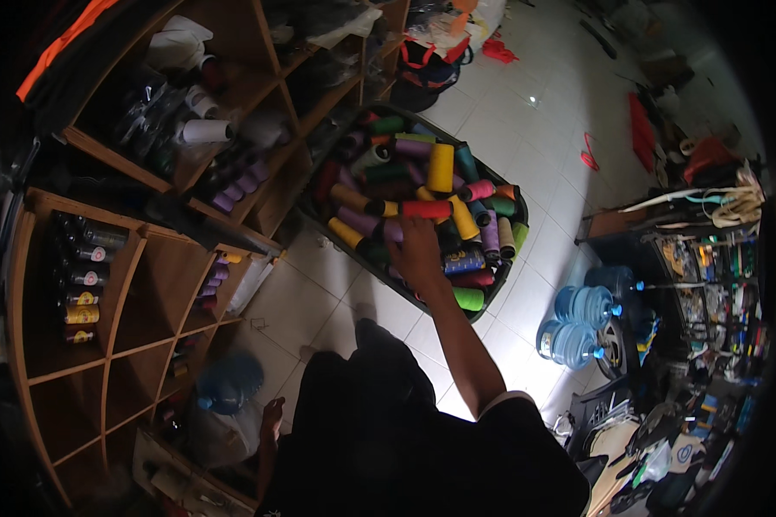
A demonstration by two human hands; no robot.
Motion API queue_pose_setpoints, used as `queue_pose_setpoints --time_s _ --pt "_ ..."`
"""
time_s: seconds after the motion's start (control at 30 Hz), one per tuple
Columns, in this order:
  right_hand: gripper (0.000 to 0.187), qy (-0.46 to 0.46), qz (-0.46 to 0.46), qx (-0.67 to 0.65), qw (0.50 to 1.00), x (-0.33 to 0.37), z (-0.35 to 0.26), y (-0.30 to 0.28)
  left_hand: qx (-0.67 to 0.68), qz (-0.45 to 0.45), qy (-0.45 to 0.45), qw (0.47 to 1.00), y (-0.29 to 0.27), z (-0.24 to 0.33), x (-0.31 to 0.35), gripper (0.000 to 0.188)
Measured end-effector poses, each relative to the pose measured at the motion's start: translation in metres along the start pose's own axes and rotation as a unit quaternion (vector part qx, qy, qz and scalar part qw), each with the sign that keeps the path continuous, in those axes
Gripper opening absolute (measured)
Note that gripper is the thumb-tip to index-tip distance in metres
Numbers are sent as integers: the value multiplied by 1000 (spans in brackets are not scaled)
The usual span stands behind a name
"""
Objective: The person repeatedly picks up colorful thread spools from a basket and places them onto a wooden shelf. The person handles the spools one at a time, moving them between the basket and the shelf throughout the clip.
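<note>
A dark rectangular bin [320, 226] stands on the floor, heaped with thread spools in many colours. My right hand [416, 252] reaches into its near side. Its fingers are bent against a red thread spool [429, 209] lying across the heap and seem closed on its near edge; the fingertips are partly hidden. Beside the thumb is a purple spool [391, 230]. A yellow spool [441, 168] and a blue patterned spool [464, 260] lie close by. My left hand [272, 417] hangs low at my left side, fingers loosely apart, holding nothing.
Wooden cubbyhole shelves [110, 362] fill the left, some holding spools [84, 277]. A blue water jug [230, 382] stands near my left hand. More water jugs [575, 345] lie on the right, before a cluttered rack [707, 293]. Bags [440, 43] are piled beyond the bin.
</note>
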State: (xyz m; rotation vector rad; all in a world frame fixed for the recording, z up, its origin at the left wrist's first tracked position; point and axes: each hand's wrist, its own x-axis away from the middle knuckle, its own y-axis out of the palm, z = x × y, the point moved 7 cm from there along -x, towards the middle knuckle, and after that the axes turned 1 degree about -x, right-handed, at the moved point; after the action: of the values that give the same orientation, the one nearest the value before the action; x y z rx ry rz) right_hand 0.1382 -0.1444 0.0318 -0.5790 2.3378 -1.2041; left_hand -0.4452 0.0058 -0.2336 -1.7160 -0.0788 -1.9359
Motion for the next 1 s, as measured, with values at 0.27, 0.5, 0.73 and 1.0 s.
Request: queue_pose_setpoints --time_s 0.27,0.5,0.73,1.0 --pt "36 -151 -24 127 980 -69 -19 97 -11 10 3 1000 36 -15 13 47" --pt "44 -162 -127 177 962 -77 -14 139 62 -58 144 986 49 -106 -45 44" --pt "36 -104 -87 15 991 -75 -16 89 -317 66 488 811 34 -18 11 41" --pt "32 44 213 -187 958 60 48 -32 -96 -29 187 977 6 36 -17 33"
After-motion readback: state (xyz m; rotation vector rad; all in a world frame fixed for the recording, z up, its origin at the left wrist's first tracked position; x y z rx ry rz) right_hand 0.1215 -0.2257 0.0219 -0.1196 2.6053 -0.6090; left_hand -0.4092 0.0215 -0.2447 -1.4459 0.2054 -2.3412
